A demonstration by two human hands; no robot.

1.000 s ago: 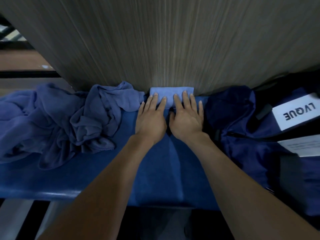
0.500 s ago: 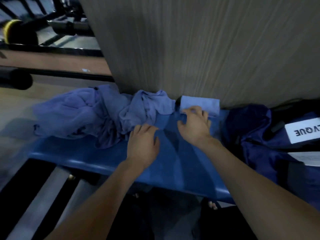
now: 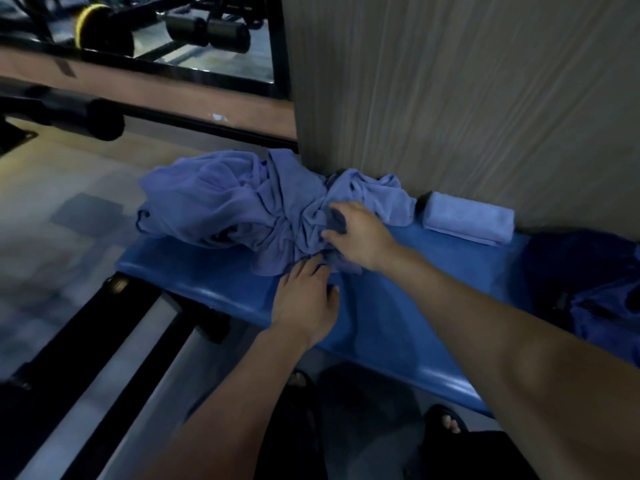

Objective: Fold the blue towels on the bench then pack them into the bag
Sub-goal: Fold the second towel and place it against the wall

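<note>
Towels: folded towel (image 3: 467,216) now sits alone; right hand (image 3: 360,233) grabs the crumpled pile (image 3: 242,206), left hand (image 3: 304,299) flat beside it, so next fold's starting.

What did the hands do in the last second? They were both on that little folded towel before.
Both hands left the folded towel and moved left to the crumpled towels. The right hand now grips a bunch of that cloth; the left hand touches its near edge, fingers straight. The folded towel stayed against the wall on the bench.
</note>
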